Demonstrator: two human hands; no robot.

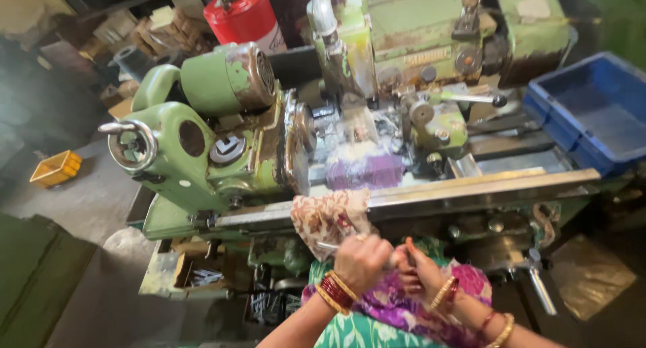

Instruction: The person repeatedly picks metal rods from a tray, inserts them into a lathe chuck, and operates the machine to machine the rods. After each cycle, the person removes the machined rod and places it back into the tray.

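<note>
Head view. Both hands meet in the lower centre of the frame, in front of a green lathe point(222, 153) that fills the upper half.

The left hand point(362, 260) is clenched around a thin metal rod point(328, 246), whose end sticks out to the left of the fist. A patterned cloth point(330, 217) hangs from the lathe bed just above this hand, close to the rod.

The right hand point(418, 271) sits just beside the left, fingers curled and touching it; whether it grips anything cannot be told, as motion blur obscures the fingertips. Both wrists carry red and gold bangles.

Upper right of the frame: a blue plastic crate point(592, 112) rests at the end of the lathe. Upper centre: a red cylinder point(245, 15) stands behind the machine. Left edge: a small yellow crate point(56, 168) lies on the floor, well apart from the hands. A purple cloth point(363, 170) lies on the lathe bed, above the patterned one.
</note>
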